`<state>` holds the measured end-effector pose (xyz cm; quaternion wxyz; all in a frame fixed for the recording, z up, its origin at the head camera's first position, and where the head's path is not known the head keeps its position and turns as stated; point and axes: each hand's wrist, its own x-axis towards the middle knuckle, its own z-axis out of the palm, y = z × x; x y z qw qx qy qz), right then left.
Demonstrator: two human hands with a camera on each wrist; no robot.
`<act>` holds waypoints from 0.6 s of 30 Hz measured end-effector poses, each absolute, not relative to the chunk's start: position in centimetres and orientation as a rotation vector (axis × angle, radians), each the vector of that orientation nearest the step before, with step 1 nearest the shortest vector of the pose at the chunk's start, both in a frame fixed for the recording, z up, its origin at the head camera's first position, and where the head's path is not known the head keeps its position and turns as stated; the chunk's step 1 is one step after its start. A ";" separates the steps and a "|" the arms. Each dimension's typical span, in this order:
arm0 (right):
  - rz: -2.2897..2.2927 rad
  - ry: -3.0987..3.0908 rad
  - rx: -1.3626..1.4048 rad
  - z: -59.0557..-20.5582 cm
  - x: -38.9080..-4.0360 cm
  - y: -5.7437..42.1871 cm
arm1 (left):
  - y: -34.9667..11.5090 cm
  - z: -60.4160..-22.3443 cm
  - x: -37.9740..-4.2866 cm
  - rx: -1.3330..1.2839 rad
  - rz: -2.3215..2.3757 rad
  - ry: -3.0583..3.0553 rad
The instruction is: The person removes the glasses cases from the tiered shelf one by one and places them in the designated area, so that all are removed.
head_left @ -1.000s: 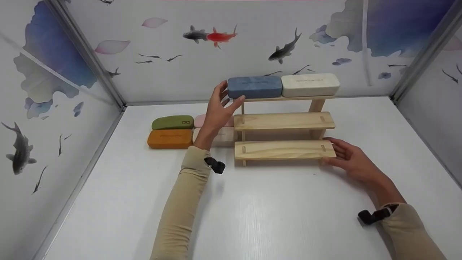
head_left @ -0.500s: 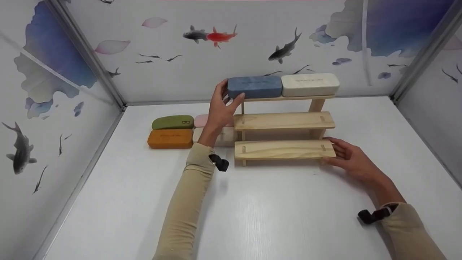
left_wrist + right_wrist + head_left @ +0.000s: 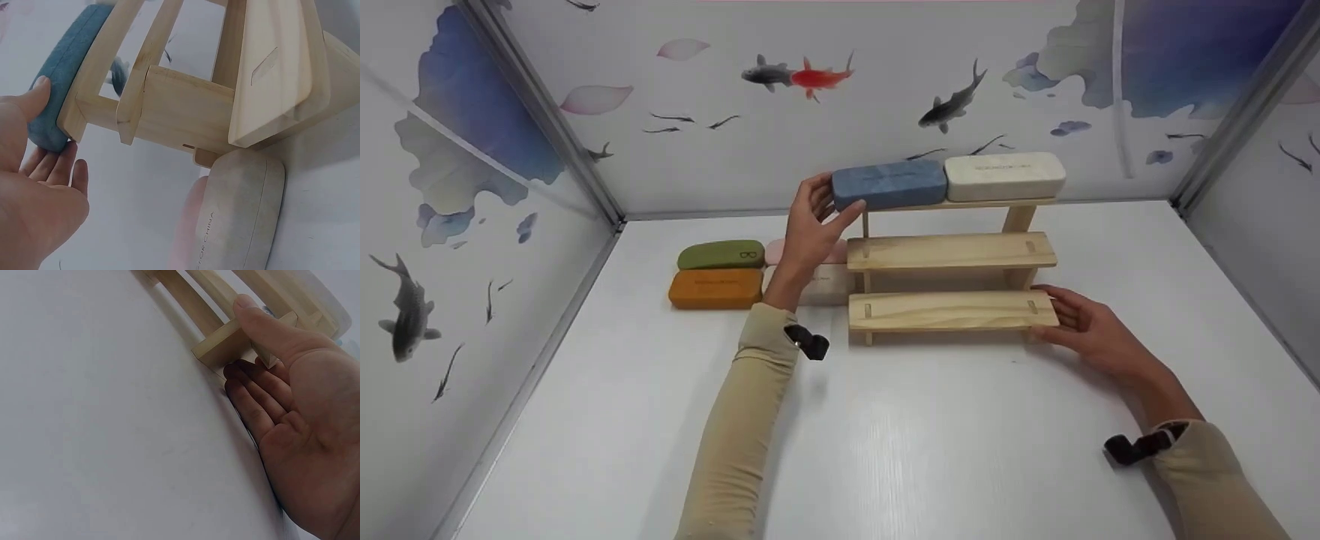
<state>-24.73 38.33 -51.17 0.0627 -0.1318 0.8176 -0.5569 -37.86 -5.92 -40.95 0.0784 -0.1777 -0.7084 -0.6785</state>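
Observation:
A three-tier wooden display rack (image 3: 952, 251) stands on the white table. On its top shelf sit a blue glasses case (image 3: 889, 184) at the left and a cream glasses case (image 3: 1005, 177) at the right. My left hand (image 3: 811, 232) holds the blue case by its left end, thumb on the front side and fingers round the end. The blue case lies slightly askew, its left end nearer me. My right hand (image 3: 1099, 337) grips the right end of the rack's lowest tier. In the right wrist view its thumb (image 3: 256, 318) lies on the wooden board.
Left of the rack lie a green glasses case (image 3: 720, 254), an orange glasses case (image 3: 715, 289), a pink case (image 3: 775, 251) and an off-white case (image 3: 236, 208). The last two are partly hidden by my left arm. A printed wall panel (image 3: 697, 165) rises behind.
My left hand has shifted a little down and left. The blue case's left end has turned toward me, out of line with the cream case. My right hand stays where it was.

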 end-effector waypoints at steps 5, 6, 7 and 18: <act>-1.669 2.479 -0.393 -51.1 -24.7 38.3 | -6.2 -41.3 -37.6 -0.545 -2.059 -2.073; -1.668 2.480 -0.393 -51.1 -24.7 38.3 | -6.2 -41.4 -37.5 -0.551 -2.062 -2.061; -1.664 2.481 -0.390 -51.1 -24.7 38.3 | -6.3 -41.5 -37.5 -0.555 -2.068 -2.047; -1.661 2.483 -0.374 -51.2 -24.7 38.4 | -7.1 -42.2 -36.4 -0.590 -2.092 -2.009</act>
